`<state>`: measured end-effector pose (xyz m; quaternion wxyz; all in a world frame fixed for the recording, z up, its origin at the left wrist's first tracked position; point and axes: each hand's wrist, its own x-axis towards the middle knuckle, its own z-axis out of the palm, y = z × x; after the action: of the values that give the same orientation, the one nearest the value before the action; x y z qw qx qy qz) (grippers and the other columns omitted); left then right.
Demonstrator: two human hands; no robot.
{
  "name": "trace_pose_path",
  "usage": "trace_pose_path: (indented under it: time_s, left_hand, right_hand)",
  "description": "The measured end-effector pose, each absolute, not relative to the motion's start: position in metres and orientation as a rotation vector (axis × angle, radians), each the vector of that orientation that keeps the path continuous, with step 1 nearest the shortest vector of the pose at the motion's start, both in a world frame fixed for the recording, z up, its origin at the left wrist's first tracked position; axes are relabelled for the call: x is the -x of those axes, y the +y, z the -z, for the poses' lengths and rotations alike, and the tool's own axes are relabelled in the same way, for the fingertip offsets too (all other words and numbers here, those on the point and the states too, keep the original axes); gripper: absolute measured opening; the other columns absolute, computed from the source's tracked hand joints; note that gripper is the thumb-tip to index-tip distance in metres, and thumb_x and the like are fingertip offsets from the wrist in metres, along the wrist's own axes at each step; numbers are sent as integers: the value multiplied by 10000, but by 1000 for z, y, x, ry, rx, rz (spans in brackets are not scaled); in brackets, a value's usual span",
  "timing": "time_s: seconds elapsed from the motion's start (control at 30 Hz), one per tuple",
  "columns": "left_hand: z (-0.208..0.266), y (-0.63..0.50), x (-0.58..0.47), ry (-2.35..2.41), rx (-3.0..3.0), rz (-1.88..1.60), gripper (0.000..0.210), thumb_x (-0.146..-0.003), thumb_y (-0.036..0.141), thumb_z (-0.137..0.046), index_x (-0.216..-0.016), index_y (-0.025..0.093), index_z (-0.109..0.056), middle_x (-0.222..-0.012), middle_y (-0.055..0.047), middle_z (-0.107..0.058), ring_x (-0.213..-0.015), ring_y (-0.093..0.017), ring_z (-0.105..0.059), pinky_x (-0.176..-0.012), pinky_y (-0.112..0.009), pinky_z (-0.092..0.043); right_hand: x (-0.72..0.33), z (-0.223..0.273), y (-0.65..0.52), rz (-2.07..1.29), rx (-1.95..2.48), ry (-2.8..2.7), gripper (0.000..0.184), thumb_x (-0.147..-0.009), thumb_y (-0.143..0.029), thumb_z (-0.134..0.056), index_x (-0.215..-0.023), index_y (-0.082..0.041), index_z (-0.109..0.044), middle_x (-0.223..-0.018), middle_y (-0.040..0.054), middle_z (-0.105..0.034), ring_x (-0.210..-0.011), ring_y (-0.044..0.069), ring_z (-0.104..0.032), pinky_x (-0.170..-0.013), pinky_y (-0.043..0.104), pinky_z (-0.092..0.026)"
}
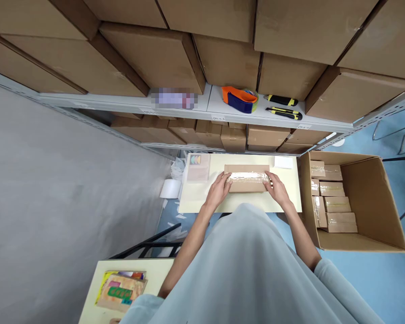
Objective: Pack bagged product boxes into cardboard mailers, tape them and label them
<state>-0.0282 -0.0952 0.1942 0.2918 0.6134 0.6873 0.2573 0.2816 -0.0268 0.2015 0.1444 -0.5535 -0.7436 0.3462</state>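
Observation:
A small cardboard box (246,184) with a strip of shiny clear tape along its top lies on the pale yellow table (195,198). My left hand (218,189) grips its left end, fingers over the top edge. At the opposite end, my right hand (277,189) holds the box in the same way. Both thumbs are near the side facing me. On the table's far left is a flat cardboard piece (198,173) with coloured shapes, and a white block-like item (283,162) sits at the far right.
A large open carton (374,193) with several taped boxes stands right of the table. Above, a metal shelf (189,114) bears cartons, a tape dispenser (241,100) and two utility knives (283,107). A white roll (170,189) is at left; colourful packets (121,290) lie on another table.

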Motion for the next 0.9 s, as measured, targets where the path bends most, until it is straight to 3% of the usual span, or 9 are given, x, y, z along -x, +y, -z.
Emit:
trace_pose_path:
  time_s: [0.07,0.2,0.43,0.6,0.73,0.83,0.9]
  left_hand:
    - [-191,-95,24,1835,-1575,-767,384,-1097,359,-503,-1445,257,-626,-1494,-134,-648,-1417,-274,-614,-1132,-418,-545]
    - [-188,-87,17,1884,-1434,-843,330,-1084,351,-532,-1369,251,-662,-1395,-123,-691,-1278,-254,-680,-1047,-378,-568]
    - [-182,-73,23,1907,-1408,-869,277,-1036,318,-594,-1284,253,-698,-1300,-110,-734,-1145,-247,-721,-974,-359,-575]
    - [-180,-65,30,1894,-1340,-865,271,-990,306,-634,-1245,263,-715,-1254,-96,-755,-1002,-237,-738,-928,-371,-594]
    - [-181,-66,32,1867,-1354,-864,278,-959,286,-656,-1227,258,-727,-1293,-102,-735,-1182,-270,-720,-1018,-410,-590]
    - [-181,-67,33,1874,-1410,-864,282,-949,299,-685,-1217,235,-746,-1422,-134,-673,-1433,-314,-598,-1163,-461,-520]
    - [-182,-66,34,1879,-1462,-871,292,-947,309,-705,-1221,222,-753,-1466,-150,-647,-1492,-336,-545,-1216,-495,-477]
  right_hand:
    - [-279,-200,-30,-1008,1596,-2123,539,-1112,-443,-462,-1614,-252,-511,-1591,135,-604,-1247,269,-712,-1022,424,-616]
    - [-277,-200,-28,-1018,1662,-2108,541,-1104,-434,-492,-1614,-256,-527,-1602,111,-618,-1209,268,-736,-1068,435,-585]
    - [-272,-207,-16,-990,1753,-2142,514,-1071,-396,-582,-1570,-272,-567,-1461,91,-721,-1040,236,-758,-915,365,-608]
    - [-267,-212,-14,-972,1764,-2167,512,-1079,-390,-559,-1572,-252,-555,-1490,124,-685,-1072,251,-743,-936,384,-596]
    - [-264,-212,-15,-904,1754,-2189,495,-1060,-373,-574,-1537,-244,-584,-1597,148,-583,-1265,296,-696,-1034,436,-581]
    - [-261,-214,-12,-852,1748,-2193,506,-1052,-420,-581,-1520,-230,-602,-1662,169,-503,-1372,331,-647,-1098,475,-565]
    - [-258,-217,-7,-807,1690,-2195,527,-1053,-444,-569,-1529,-219,-596,-1666,177,-495,-1426,348,-608,-1130,500,-554]
